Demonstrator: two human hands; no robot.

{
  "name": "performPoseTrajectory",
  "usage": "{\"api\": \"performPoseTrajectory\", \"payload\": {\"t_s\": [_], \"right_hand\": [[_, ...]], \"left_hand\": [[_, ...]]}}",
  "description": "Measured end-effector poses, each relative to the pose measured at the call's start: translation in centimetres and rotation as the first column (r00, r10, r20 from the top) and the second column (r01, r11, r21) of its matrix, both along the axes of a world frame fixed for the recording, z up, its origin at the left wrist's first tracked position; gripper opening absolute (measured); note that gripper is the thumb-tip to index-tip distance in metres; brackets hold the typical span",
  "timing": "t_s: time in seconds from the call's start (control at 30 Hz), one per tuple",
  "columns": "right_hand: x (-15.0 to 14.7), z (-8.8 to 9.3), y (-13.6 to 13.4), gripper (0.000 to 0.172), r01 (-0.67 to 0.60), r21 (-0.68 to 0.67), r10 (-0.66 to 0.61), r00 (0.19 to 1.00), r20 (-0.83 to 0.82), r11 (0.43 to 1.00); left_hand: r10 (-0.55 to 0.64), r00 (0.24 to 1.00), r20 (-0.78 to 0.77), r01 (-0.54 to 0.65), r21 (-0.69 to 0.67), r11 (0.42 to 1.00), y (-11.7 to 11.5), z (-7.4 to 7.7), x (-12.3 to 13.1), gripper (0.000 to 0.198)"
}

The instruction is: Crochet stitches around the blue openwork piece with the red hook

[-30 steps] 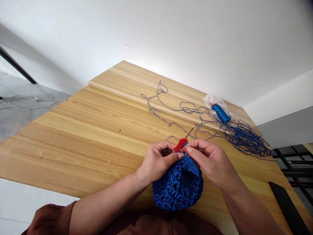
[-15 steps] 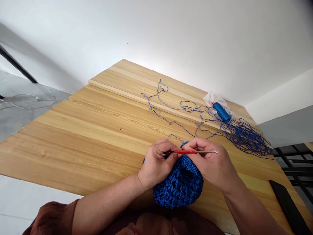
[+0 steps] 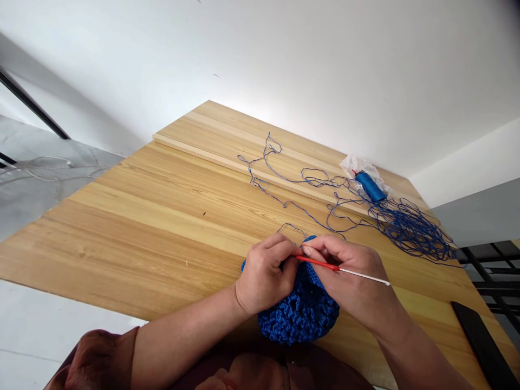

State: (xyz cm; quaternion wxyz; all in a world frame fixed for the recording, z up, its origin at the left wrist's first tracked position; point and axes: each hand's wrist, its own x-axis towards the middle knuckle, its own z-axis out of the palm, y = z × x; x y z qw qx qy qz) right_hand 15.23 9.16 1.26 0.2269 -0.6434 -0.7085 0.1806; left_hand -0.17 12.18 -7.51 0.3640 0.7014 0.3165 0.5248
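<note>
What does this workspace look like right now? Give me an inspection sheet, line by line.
Surface: pale wooden table, with a raised board along its far side.
Work items: blue crocheted piece and red-handled crochet hook.
Clutter: tangled blue thread beside a blue spool on a plastic bag; black flat slab, possibly a phone, near the right edge.
Hands: left hand grips the piece; right hand holds the hook.
Cables: thin pale cord on the floor at left.
Surroundings: grey floor, white walls, black metal railing at right.
</note>
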Motion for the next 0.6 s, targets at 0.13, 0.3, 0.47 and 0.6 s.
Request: {"api": "performPoseTrajectory", "payload": {"t_s": [0.13,0.3,0.47,0.6], "right_hand": [[0.2,-0.3,-0.3,0.013,0.018,0.001,-0.018,0.998,-0.056,1.0],[0.2,-0.4,-0.6,0.013,0.124,0.013,-0.122,0.984,-0.128,0.992],[0.5,-0.6,-0.5,0.016,0.144,-0.111,-0.17,0.945,-0.278,0.983],[1.2,-0.8,-0.4,0.019,0.077,-0.152,-0.119,0.949,-0.291,0.985]], "left_hand": [[-0.006,1.0,-0.02,0.006,-0.007,1.0,0.1,0.2,-0.1,0.014],[-0.016,1.0,0.014,0.018,-0.126,0.992,0.3,0.5,-0.1,0.008],[-0.055,0.991,0.12,0.09,-0.317,0.944,0.7,0.3,0.3,0.012],[-0.134,0.903,0.408,0.363,-0.561,0.744,1.2,0.2,0.5,0.021]]}}
